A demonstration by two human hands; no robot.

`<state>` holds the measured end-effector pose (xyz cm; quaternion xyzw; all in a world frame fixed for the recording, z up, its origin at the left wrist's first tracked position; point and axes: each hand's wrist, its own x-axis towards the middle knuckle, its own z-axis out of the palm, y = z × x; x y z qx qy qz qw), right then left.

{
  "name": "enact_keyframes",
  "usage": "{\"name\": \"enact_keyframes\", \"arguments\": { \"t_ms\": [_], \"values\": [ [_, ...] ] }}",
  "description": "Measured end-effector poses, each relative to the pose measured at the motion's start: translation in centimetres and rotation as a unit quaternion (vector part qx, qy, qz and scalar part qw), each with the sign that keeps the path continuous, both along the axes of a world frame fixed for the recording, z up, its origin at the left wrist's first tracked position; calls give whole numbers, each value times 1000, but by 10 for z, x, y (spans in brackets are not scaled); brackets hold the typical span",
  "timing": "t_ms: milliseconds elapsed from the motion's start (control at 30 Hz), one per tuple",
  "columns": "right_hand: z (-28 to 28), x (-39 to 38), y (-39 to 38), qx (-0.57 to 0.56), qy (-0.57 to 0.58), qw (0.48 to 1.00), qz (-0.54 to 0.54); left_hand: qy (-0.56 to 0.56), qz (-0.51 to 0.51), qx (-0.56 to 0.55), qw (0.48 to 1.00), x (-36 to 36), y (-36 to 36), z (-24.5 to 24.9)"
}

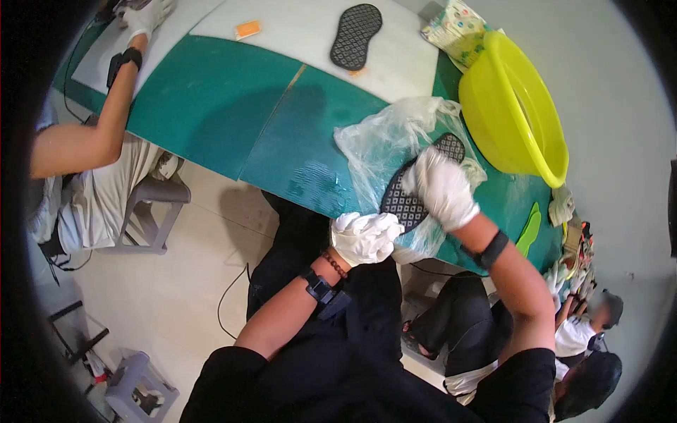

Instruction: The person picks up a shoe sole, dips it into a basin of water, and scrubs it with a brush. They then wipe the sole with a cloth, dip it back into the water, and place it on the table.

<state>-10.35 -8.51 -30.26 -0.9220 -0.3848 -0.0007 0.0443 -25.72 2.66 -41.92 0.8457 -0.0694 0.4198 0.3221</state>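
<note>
A black shoe sole (405, 205) with a pale diamond tread pattern lies at a slant on a crumpled clear plastic bag (377, 144) near the table's front edge. My right hand (441, 189), in a white glove, is over the middle of the sole with its fingers bent down and closed; whatever they pinch is hidden. Also gloved, my left hand (367, 238) is curled closed beside the sole's near end at the table edge. Its fingers hide anything inside them. Another dark sole (356, 37) lies tread up on a white board (296, 25) farther back.
A yellow-green basin (511, 113) stands tilted-looking at the right, beside a patterned packet (457, 32). An orange block (247, 29) sits on the board. A green flat piece (529, 229) lies right. Co-workers sit left and right; stools (144, 211) stand on the floor.
</note>
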Motion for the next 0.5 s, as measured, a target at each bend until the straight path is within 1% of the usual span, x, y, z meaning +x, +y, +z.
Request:
{"name": "enact_keyframes", "arguments": {
  "t_ms": [33,67,100,133,200,267,300,333,400,467,500],
  "values": [
    [12,17,-2,58,65,996,-25,-5,10,-1,1000,0,-1,2],
    [10,41,-7,16,-28,997,-68,-14,21,-2,1000,1,-2,4],
    [9,65,-13,-31,-76,993,-90,-28,35,9,999,1,-1,10],
    [-8,89,-24,-51,-139,983,-110,-17,23,8,1000,1,0,11],
    [2,83,-17,-51,-105,988,-100,10,4,5,1000,1,-1,6],
    [20,45,-2,-37,-54,996,-64,-2,4,4,1000,2,1,4],
    [19,24,3,10,-52,998,-19,-12,6,4,1000,2,2,6],
    [2,13,-2,-3,-71,994,79,-19,9,2,1000,2,0,6],
    [6,-28,11,3,-26,1000,13,-8,11,-3,1000,2,-2,2],
    [-5,-4,-3,3,-57,998,19,1,2,-10,1000,3,-3,2],
    [5,14,-10,8,-47,999,-21,-20,32,-8,999,3,-4,8]
  ]
}}
